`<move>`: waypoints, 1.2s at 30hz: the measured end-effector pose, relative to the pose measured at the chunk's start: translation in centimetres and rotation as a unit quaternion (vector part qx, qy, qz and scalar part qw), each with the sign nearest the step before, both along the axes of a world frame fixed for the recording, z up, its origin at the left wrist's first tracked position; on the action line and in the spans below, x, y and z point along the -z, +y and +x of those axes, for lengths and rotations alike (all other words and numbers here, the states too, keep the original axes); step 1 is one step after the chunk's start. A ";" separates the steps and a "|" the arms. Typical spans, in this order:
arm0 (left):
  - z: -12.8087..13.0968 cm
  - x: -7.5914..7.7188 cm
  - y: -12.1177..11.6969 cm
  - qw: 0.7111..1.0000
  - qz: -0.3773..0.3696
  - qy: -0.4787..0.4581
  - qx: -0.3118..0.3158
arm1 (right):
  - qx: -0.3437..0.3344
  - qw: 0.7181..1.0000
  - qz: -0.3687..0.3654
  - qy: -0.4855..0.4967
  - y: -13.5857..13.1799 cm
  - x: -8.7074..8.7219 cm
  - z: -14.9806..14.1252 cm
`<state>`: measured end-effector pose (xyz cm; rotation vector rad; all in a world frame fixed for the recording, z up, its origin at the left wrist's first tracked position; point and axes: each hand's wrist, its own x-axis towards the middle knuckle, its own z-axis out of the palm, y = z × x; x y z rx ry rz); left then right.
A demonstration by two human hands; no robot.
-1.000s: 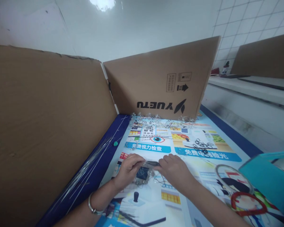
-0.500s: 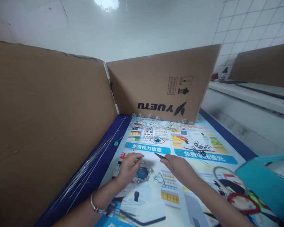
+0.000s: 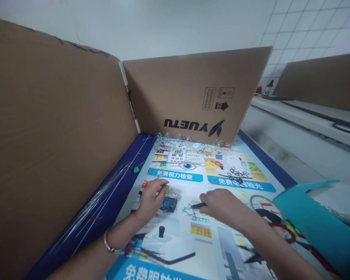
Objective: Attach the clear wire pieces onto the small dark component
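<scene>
My left hand (image 3: 150,200) is closed in a pinch above the printed table cover; whatever sits between its fingertips is too small to make out. Clear, shiny wire-like bits (image 3: 174,193) lie close to those fingertips. In my right hand (image 3: 223,206), closed fingers grip a dark tool with a slim pointed tip (image 3: 197,205), aimed left. A thin bent wire piece (image 3: 189,212) lies just under that tip; whether they touch I cannot tell. A silver bangle (image 3: 108,243) circles my left wrist.
Long thin wires (image 3: 105,194) lie along the left edge, near a small green lump (image 3: 136,170). Cardboard panels (image 3: 186,93) stand left and behind. Clear bits (image 3: 192,144) line the back panel. Black loops (image 3: 237,177) lie right of centre. A turquoise container (image 3: 312,225) stands right.
My right hand has lowered the tool tip toward the bent wire piece. My left hand keeps its pinch near the clear bits. The whole view has shifted slightly.
</scene>
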<state>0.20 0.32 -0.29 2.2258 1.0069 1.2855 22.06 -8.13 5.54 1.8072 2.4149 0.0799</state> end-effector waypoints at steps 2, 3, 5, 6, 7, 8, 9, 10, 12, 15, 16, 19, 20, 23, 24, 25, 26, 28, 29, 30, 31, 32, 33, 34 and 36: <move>0.0 0.0 0.1 1.000 0.004 -0.012 -0.012 | 0.000 1.000 0.030 -0.002 0.1 0.5 -0.6; -0.1 0.0 0.1 1.000 0.005 -0.018 -0.018 | 0.004 0.999 0.039 -0.003 0.2 0.7 -0.9; -0.1 0.0 0.2 0.999 0.003 -0.022 -0.027 | 0.009 0.999 0.046 -0.005 0.4 1.2 -1.4; -0.2 0.0 0.2 0.999 0.001 -0.021 -0.031 | 0.007 0.999 0.046 -0.007 0.5 1.4 -1.6; -0.2 0.0 0.2 0.999 -0.001 -0.020 -0.035 | 0.006 0.999 0.043 -0.010 0.5 1.5 -1.8; -0.2 -0.1 0.2 0.999 -0.002 -0.020 -0.037 | 0.005 0.999 0.042 -0.013 0.5 1.7 -2.0; -0.2 -0.1 0.2 0.999 -0.004 -0.020 -0.038 | 0.005 0.999 0.042 -0.017 0.6 1.7 -2.2; -0.1 -0.1 0.2 0.999 -0.006 -0.022 -0.040 | 0.006 0.999 0.046 -0.020 0.6 1.8 -2.3; -0.1 -0.1 0.2 0.999 -0.010 -0.026 -0.042 | 0.010 0.998 0.062 -0.024 0.7 1.9 -2.5; -0.1 -0.1 0.2 0.999 -0.011 -0.030 -0.038 | 0.012 0.996 0.088 -0.030 1.0 2.0 -2.7; -0.1 -0.1 0.2 0.999 -0.010 -0.032 -0.036 | 0.009 0.995 0.095 -0.031 1.2 2.2 -2.8; -0.1 -0.1 0.3 0.998 -0.010 -0.038 -0.039 | -0.013 0.993 0.113 -0.030 1.4 2.7 -3.3; -0.1 -0.1 0.3 0.998 -0.011 -0.038 -0.042 | -0.023 0.992 0.119 -0.029 1.5 3.0 -3.4; -0.1 -0.2 0.2 0.998 -0.016 -0.035 -0.046 | -0.041 0.990 0.134 -0.029 1.4 3.5 -4.0; -0.1 -0.3 0.2 0.998 -0.016 -0.033 -0.045 | -0.044 0.989 0.140 -0.030 1.4 3.7 -4.1; -0.1 -0.3 0.2 0.998 -0.015 -0.032 -0.046 | -0.047 0.988 0.145 -0.030 1.4 3.7 -4.3; -0.1 -0.4 0.1 0.998 -0.014 -0.031 -0.049 | -0.048 0.987 0.148 -0.030 1.3 3.8 -4.4; -0.1 -0.4 0.1 0.998 -0.015 -0.030 -0.054 | -0.050 0.987 0.151 -0.028 1.3 3.8 -4.5; -0.1 -0.4 0.1 0.998 -0.017 -0.029 -0.057 | -0.050 0.987 0.151 -0.027 1.3 3.9 -4.5; -0.1 -0.4 0.1 0.998 -0.020 -0.028 -0.060 | -0.049 0.987 0.152 -0.027 1.2 3.9 -4.5; -0.1 -0.4 0.1 0.997 -0.024 -0.027 -0.062 | -0.047 0.986 0.155 -0.028 1.2 3.9 -4.3; -0.1 -0.3 0.2 0.997 -0.029 -0.026 -0.063 | -0.044 0.986 0.159 -0.029 1.2 3.8 -4.1; -0.2 -0.3 0.2 0.997 -0.034 -0.025 -0.064 | -0.040 0.985 0.163 -0.030 1.1 3.8 -3.8; -0.2 -0.2 0.3 0.997 -0.041 -0.024 -0.065 | -0.035 0.985 0.168 -0.031 1.1 3.7 -3.4; -0.2 -0.1 0.4 0.996 -0.057 -0.023 -0.060 | -0.021 0.983 0.177 -0.034 1.1 3.4 -2.6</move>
